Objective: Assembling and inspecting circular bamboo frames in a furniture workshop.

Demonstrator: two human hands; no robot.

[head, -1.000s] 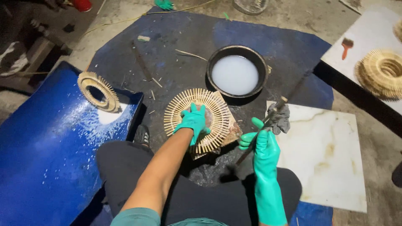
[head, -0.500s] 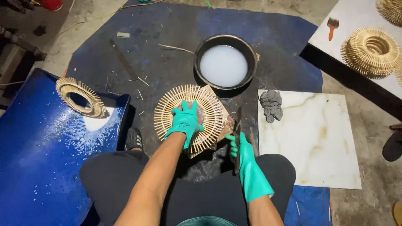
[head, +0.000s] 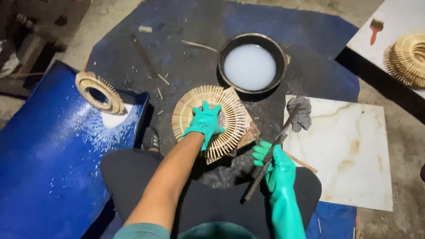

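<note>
Dark, gritty floor under a black-and-blue mat [head: 133, 57] filled the frame; I sat low with my knees at the bottom centre. My left hand [head: 204, 122], gloved green, lay flat with fingers spread on the round fan of pale sticks [head: 212, 119] at centre frame, pressing it onto a small wooden block [head: 250, 134] beneath. My right hand [head: 275, 168], lower right of centre, was closed round a dark flat stick [head: 268, 161] that ran up toward a grey lump of paste [head: 300, 113] on the white marble tile [head: 354, 159]; whether the tip touched the lump I could not tell.

A black bowl of milky liquid [head: 251, 66] stood just above the fan, close to its upper edge. A finished ring of sticks [head: 98, 93] rested at upper left on the blue sheet [head: 48, 168], more of them stacked at far upper right [head: 407, 59].

Risks as I judged them: the fan sat on a small block, so uneven pressure from my palm could tip it or snap the thin sticks. A loaded stick swung back across could drip paste on my lap or clip the bowl's rim and slop the liquid. Slick gloves might let the stick twist.
</note>
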